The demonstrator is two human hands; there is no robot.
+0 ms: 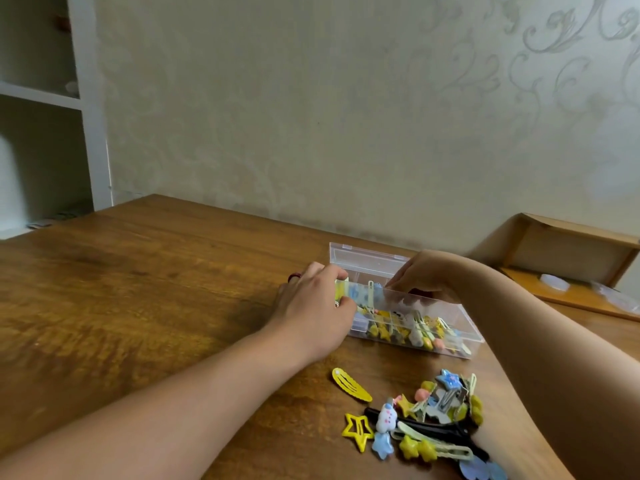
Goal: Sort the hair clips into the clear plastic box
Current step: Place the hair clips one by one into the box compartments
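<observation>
Loose clips [424, 422] lie before the box [464, 336].

The brown wooden table [156, 289] shows a smooth, lightly sheened surface with visible grain. The clear plastic box [460, 327] is transparent, glossy and hard-walled. The flat yellow oval snap clip [351, 384] and the yellow star-outline clip [356, 432] look like smooth painted metal. The white cloud-shaped charm [387, 415] appears glossy and moulded. The cream wall [311, 116] carries a matt, embossed scroll pattern.

yellow star clip [357, 432], brown wood table [138, 289]
</observation>
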